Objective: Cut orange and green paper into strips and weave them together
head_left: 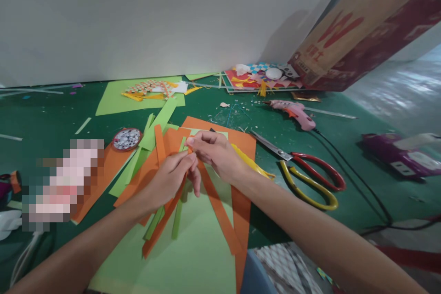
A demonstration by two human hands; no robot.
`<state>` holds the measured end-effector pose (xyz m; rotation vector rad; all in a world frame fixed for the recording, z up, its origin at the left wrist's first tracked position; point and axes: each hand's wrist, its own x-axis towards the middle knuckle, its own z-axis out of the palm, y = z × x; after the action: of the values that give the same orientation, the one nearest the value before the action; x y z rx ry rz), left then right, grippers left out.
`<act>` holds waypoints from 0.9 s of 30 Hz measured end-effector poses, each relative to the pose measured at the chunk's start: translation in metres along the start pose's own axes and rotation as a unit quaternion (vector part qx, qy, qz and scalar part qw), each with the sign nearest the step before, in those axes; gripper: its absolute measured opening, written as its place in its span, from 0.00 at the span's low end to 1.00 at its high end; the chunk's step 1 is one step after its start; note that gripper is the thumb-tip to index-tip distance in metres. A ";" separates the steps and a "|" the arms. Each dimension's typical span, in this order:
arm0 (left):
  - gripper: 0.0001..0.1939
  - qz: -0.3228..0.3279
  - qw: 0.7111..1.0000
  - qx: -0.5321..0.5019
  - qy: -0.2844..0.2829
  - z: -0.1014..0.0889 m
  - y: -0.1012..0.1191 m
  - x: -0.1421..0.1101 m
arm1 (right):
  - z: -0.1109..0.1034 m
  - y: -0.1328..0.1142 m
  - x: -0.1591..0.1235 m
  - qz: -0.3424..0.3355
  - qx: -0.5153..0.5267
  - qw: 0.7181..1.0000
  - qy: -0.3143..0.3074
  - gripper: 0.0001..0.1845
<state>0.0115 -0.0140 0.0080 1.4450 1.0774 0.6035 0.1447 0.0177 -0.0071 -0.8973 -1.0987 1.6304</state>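
Note:
My left hand (174, 175) and my right hand (217, 152) meet over the paper, their fingertips pinched on the end of an orange paper strip (163, 227). The strip slants down toward me from my left fingers. Another orange strip (220, 211) runs down to the right below my right hand; its upper end is hidden. Narrow green strips (177, 216) lie under my left hand. Beneath everything is a light green sheet (193, 262) on an orange sheet (245, 147).
Scissors (285, 158) with red and yellow handles lie right of my hands. Beyond them are a pink glue gun (296, 112) and a purple power socket (399, 154). A dish of googly eyes (127, 139) sits left, near a pixelated object (65, 183). A paper bag (365, 32) stands back right.

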 end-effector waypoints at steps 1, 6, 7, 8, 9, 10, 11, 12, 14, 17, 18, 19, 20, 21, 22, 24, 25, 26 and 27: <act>0.15 -0.001 1.000 -0.002 0.001 0.000 0.001 0.000 | 0.000 0.000 0.000 0.000 0.002 1.000 0.000 0.19; 0.15 0.004 1.000 -0.016 0.010 0.000 0.002 0.001 | -0.002 -0.003 0.001 0.028 0.007 1.000 -0.008 0.18; 0.16 0.007 1.000 -0.015 0.013 0.000 0.001 0.001 | -0.003 -0.004 0.001 0.037 0.000 0.999 -0.016 0.17; 0.16 0.010 1.000 -0.015 0.016 0.000 0.001 0.000 | -0.005 -0.005 0.001 0.047 -0.009 0.999 -0.026 0.17; 0.17 0.014 1.000 -0.014 0.019 0.000 0.000 0.000 | -0.006 -0.006 0.001 0.053 -0.018 0.998 -0.037 0.17; 0.17 0.018 0.999 -0.014 0.022 -0.001 0.000 0.000 | -0.007 -0.006 0.001 0.057 -0.027 0.997 -0.046 0.16; 0.17 0.020 0.999 -0.015 0.023 -0.001 0.000 0.000 | -0.008 -0.006 0.001 0.059 -0.032 0.996 -0.052 0.16; 0.16 0.020 0.999 -0.016 0.024 -0.001 -0.001 0.000 | -0.008 -0.006 0.001 0.057 -0.033 0.996 -0.054 0.16; 0.16 0.019 0.999 -0.017 0.024 -0.001 -0.001 -0.001 | -0.008 -0.005 0.001 0.049 -0.027 0.997 -0.052 0.16; 0.15 0.015 1.000 -0.014 0.022 -0.001 0.000 -0.001 | -0.007 -0.004 0.001 0.041 -0.017 0.998 -0.054 0.17; 0.15 0.012 1.000 -0.013 0.021 -0.001 0.000 0.000 | -0.007 -0.004 0.001 0.040 -0.016 0.998 -0.054 0.18; 0.16 0.009 1.000 -0.012 0.019 -0.001 0.001 0.000 | -0.006 -0.004 0.001 0.039 -0.016 0.998 -0.053 0.18; 0.16 0.007 1.000 -0.012 0.017 0.000 0.001 0.000 | -0.006 -0.004 0.000 0.037 -0.016 0.998 -0.051 0.18; 0.16 0.006 1.000 -0.011 0.016 0.000 0.001 0.000 | -0.005 -0.004 0.000 0.035 -0.015 0.998 -0.048 0.18; 0.16 0.005 1.000 -0.011 0.014 0.000 0.001 0.000 | -0.005 -0.004 0.000 0.033 -0.015 0.998 -0.044 0.18; 0.16 0.004 1.000 -0.012 0.009 0.000 0.000 0.001 | -0.005 -0.005 0.000 0.025 -0.013 0.999 -0.037 0.18; 0.16 0.003 1.000 -0.013 0.007 0.000 0.000 0.001 | -0.005 -0.005 0.000 0.021 -0.012 0.999 -0.034 0.18; 0.16 0.003 1.000 -0.014 0.005 0.000 -0.001 0.001 | -0.005 -0.005 0.000 0.017 -0.010 0.999 -0.030 0.18; 0.16 0.003 1.000 -0.015 0.003 0.000 -0.002 0.001 | -0.005 -0.005 0.000 0.013 -0.009 1.000 -0.026 0.18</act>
<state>0.0111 -0.0134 0.0065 1.4223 1.0638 0.6265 0.1505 0.0198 -0.0043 -0.8884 -1.1441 1.6761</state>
